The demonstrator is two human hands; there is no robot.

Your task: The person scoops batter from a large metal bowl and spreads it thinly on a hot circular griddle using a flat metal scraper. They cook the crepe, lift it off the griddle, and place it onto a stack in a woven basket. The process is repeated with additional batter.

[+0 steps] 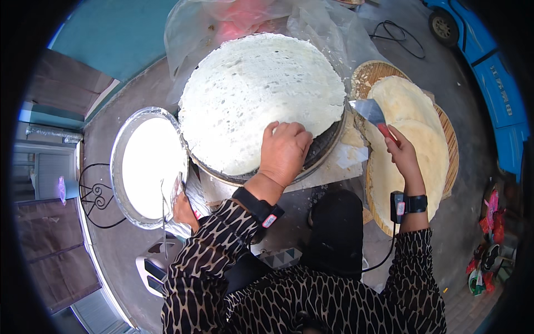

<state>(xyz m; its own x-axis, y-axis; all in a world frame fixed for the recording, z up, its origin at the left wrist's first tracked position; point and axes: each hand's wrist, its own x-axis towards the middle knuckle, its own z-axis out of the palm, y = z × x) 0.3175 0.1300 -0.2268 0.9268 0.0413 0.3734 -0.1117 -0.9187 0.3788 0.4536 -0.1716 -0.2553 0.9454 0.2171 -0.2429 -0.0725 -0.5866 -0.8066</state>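
Observation:
A large, pale round flatbread [263,92] covers most of a dark round griddle [319,152], whose bare surface shows at the front right. My left hand [285,146] bends its fingers over the bread's near edge and appears to grip it; the fingertips are partly hidden. In my right hand [402,152] is a scraper with a metal blade [369,110] and a red handle [386,131]. Its blade hovers or rests near the griddle's right rim, beside yellowish finished flatbreads [411,163]. These lie overlapping on round slatted boards [450,146].
A metal basin [114,167] of white batter [148,163] stands left of the griddle. A thin rod [164,234] and a brown, batter-smeared object [185,211] sit at its rim. Clear plastic sheeting [329,29] lies behind. A cable [400,39] and blue vehicle [492,79] are farther right.

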